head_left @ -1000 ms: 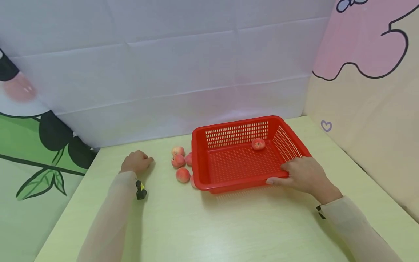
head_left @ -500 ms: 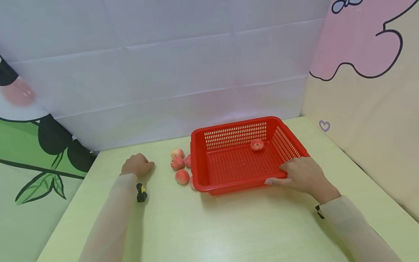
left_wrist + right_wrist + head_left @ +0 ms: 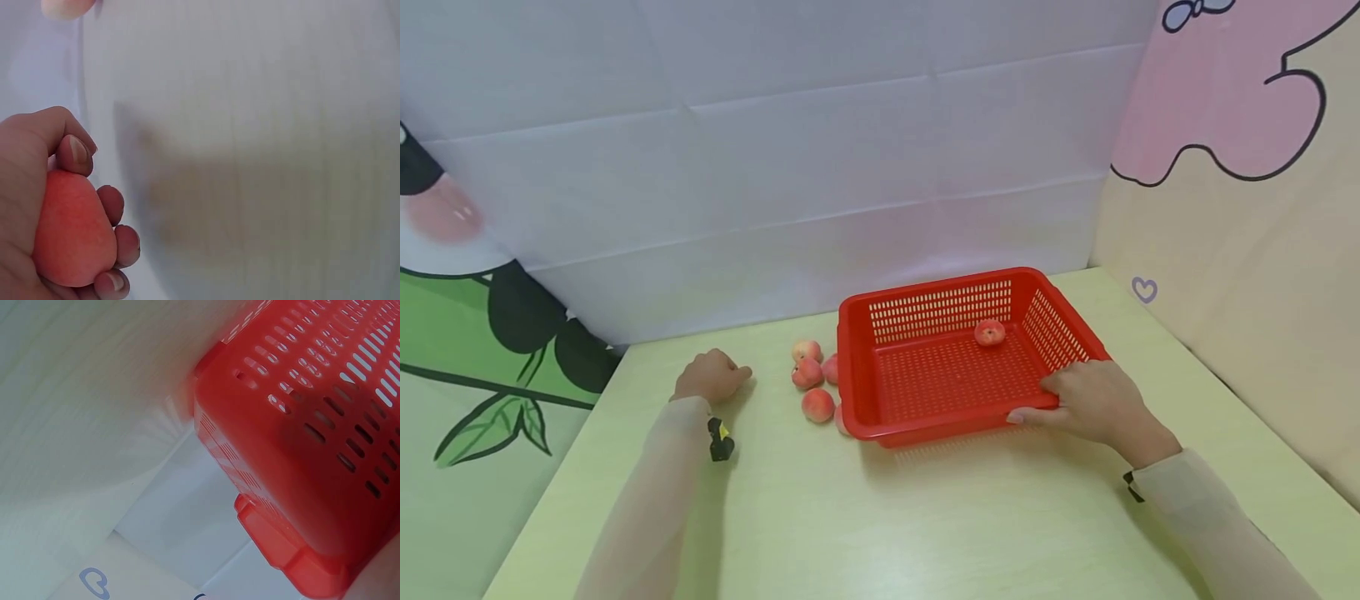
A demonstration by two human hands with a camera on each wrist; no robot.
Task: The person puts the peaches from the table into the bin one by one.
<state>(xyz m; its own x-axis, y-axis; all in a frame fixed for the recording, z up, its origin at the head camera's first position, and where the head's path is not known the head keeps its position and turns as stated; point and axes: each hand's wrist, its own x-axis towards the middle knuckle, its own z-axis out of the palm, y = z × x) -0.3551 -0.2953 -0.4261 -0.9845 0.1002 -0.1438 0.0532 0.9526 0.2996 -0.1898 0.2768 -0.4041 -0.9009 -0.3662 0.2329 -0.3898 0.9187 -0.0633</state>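
In the left wrist view, my left hand [image 3: 37, 187] has its fingers curled round a reddish-orange peach [image 3: 75, 231]. From the head view that peach is hidden under the left hand [image 3: 711, 377], which is at the left of the table, left of several loose peaches [image 3: 817, 406]. My right hand [image 3: 1097, 408] grips the front right corner of a red plastic basket [image 3: 958, 425], thumb along the front rim. Inside the basket, toward its back right, one flat-looking peach [image 3: 989, 332] lies on the slotted floor. The right wrist view shows the basket's outer corner [image 3: 262, 437] close up.
The loose peaches lie against or partly behind the basket's left side. A pale wooden table [image 3: 820, 533] carries everything. A whitish cloth wall [image 3: 775, 167] stands right behind the basket, and a cream wall [image 3: 1240, 292] with a printed heart runs along the right.
The head view has shifted slightly. My left hand has moved a touch to the left over the last half second; the right hand and the basket stay as they were.
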